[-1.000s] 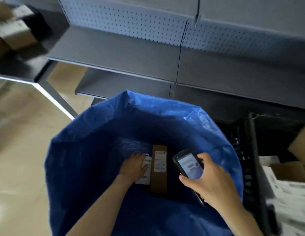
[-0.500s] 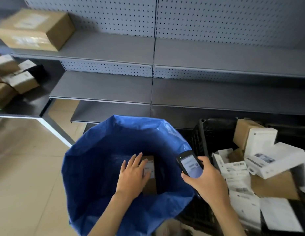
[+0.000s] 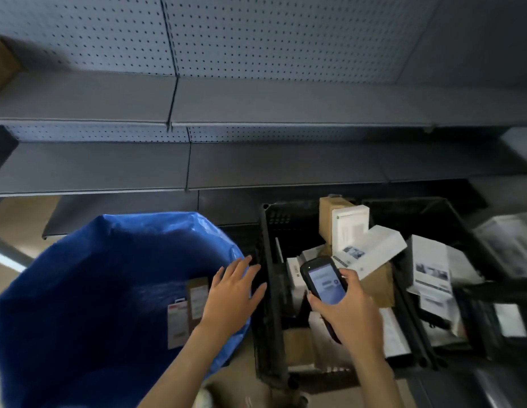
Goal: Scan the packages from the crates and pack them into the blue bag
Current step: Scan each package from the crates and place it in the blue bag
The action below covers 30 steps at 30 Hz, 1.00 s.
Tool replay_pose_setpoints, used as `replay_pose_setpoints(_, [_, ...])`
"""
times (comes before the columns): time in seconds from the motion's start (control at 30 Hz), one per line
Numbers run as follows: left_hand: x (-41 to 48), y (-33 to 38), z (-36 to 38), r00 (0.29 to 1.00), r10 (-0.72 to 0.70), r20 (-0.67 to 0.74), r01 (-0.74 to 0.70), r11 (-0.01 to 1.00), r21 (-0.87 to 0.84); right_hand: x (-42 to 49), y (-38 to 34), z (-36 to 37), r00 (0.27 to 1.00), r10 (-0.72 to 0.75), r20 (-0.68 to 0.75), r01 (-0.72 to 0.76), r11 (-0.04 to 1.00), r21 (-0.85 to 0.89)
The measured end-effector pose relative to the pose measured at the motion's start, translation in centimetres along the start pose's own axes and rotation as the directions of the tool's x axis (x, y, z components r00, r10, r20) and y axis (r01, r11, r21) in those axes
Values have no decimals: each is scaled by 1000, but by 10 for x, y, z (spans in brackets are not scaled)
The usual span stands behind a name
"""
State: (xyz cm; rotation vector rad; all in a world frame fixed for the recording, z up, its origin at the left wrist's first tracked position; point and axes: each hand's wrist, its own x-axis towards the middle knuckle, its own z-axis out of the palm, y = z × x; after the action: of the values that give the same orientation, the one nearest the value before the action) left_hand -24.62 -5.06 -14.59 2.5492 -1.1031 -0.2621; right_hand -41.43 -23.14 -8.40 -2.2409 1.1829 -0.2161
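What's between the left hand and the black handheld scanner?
Head view: the left wall of the black plastic crate separates the left hand from the black handheld scanner.

Grey metal shelves (image 3: 256,104) front a pegboard panel (image 3: 286,33); tan floor (image 3: 18,219) beneath.

A grey metal shelving unit (image 3: 374,169) is seen across the whole back of the scene. Its rear is formed by perforated pegboard panels (image 3: 256,33), which are joined at a dark vertical seam (image 3: 170,39). Two deep shelves are set one below the other, an upper shelf (image 3: 286,101) and a middle shelf (image 3: 94,166). A lower shelf (image 3: 124,209) is left largely in shadow beneath them. A corner of a brown cardboard box (image 3: 0,63) is caught at the left edge, on the upper shelf. A tan floor (image 3: 18,216) is shown at the left, crossed by a pale slanted bar (image 3: 6,257). The room is dimly lit.
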Motion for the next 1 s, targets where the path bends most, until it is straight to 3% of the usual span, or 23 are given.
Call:
replay_pose_setpoints(0.17, [35,74,21,998,50,41,-50,999,12,31,49,-49,998,47,-40,-46,999,23])
replay_pose_setpoints(0.47, [97,169,69,994,49,98,-49,999,2,103,118,-115,998,7,-65,-3,998,64])
replay_pose_setpoints(0.7, [119,206,96,990,105,99,-110,993,50,139,150,-134,999,47,-22,-45,992,118])
replay_pose_setpoints(0.87, [128,214,113,997,69,40,-74,988,137,154,164,-136,998,62,-11,-60,990,131])
replay_pose_setpoints(1.0, [132,210,119,999,50,-7,-49,995,85,163,169,-134,996,84,-6,-83,988,134])
